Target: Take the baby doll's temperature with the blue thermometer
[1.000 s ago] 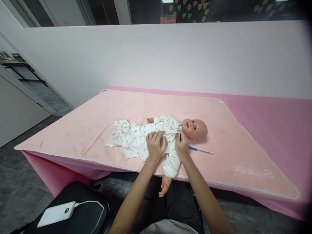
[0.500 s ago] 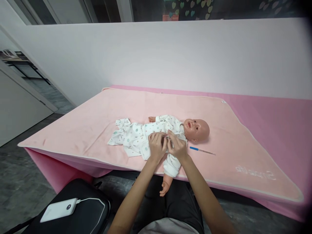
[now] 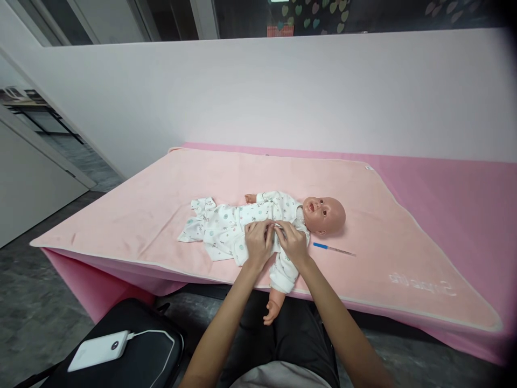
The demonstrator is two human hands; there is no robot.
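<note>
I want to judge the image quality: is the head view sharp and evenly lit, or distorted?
Head view: soft even light, no glare; doll and both hands, left hand and right hand, sharp; wide-angle bending at edges; right corners darkened.

— What sort of room is this?
— A baby-care training room: a practice doll [image 3: 283, 221] in a printed romper lies on a pink blanket [image 3: 161, 199] spread over a pink-covered table [image 3: 464, 194].
— Anything else?
— A plain white partition wall [image 3: 258, 91], heart decals [image 3: 311, 11] on dark glass above, grey floor [image 3: 24, 302].
</note>
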